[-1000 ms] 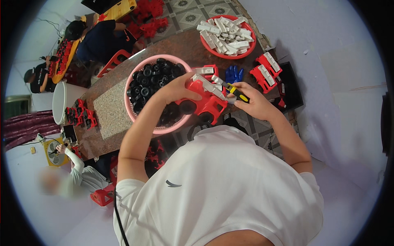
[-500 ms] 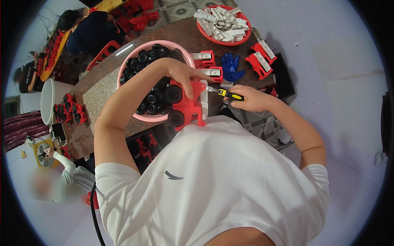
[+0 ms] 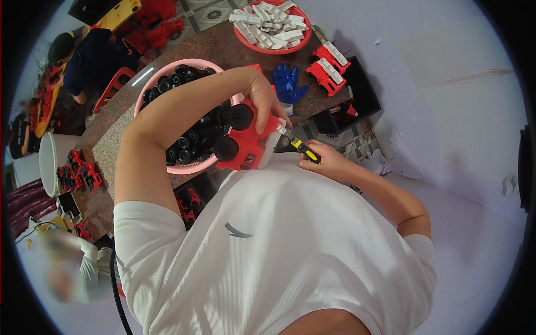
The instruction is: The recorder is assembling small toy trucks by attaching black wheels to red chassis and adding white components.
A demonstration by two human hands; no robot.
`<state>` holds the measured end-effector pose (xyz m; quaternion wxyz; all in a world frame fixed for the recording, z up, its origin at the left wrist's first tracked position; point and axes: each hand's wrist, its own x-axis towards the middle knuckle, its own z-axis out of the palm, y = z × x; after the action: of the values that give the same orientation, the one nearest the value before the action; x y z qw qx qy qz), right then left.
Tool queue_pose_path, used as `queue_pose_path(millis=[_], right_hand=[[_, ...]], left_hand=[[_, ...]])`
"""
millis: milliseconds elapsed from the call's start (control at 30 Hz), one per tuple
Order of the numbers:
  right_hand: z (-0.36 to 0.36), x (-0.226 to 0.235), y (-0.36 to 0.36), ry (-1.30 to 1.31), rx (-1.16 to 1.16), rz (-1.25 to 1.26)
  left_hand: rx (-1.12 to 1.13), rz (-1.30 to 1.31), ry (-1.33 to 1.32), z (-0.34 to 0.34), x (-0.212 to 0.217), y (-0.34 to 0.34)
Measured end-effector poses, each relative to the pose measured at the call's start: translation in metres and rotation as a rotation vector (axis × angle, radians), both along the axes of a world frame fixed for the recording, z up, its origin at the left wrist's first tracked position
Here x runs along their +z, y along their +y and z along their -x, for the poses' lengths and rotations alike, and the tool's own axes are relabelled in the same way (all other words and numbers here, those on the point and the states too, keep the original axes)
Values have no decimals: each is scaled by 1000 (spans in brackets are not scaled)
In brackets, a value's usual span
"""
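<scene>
A red toy truck body with black wheels and a white strip along one edge is tilted against the front of my white shirt. My left hand is closed round its upper side, fingers curled over the red plastic. In my right hand is a utility knife with a black and yellow handle. Its metal tip is at the corner of the white strip, beside my left fingertips; whether it touches is too small to tell. Under my left forearm stands a pink basket full of black wheels.
A red bowl of white plastic parts stands at the far edge of the stone table. Nearer lie a blue glove and red toy trucks. A black crate is at right. Several people work at left, one in dark clothing.
The toy truck has tilted and turned in my left hand, now showing its wheels more. My right hand with the knife has shifted left and down slightly. The whole view has swung.
</scene>
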<state>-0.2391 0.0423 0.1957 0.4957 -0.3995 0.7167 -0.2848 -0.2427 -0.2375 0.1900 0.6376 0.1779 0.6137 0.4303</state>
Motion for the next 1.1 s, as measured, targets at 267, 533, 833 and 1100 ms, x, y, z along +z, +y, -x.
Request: queue_pose_path(millis=[267, 533, 833, 1100], right_hand=[[7, 3, 10, 107, 52, 3], [5, 2, 3, 246, 92, -13], [45, 26, 7, -528, -330, 196], [49, 47, -1, -543, -274, 90]], left_hand=[[-112, 24, 57, 12, 1, 17], [-107, 61, 202, 1, 8, 14], [409, 486, 2186, -32, 47, -3], [361, 551, 2329, -23, 35, 5]])
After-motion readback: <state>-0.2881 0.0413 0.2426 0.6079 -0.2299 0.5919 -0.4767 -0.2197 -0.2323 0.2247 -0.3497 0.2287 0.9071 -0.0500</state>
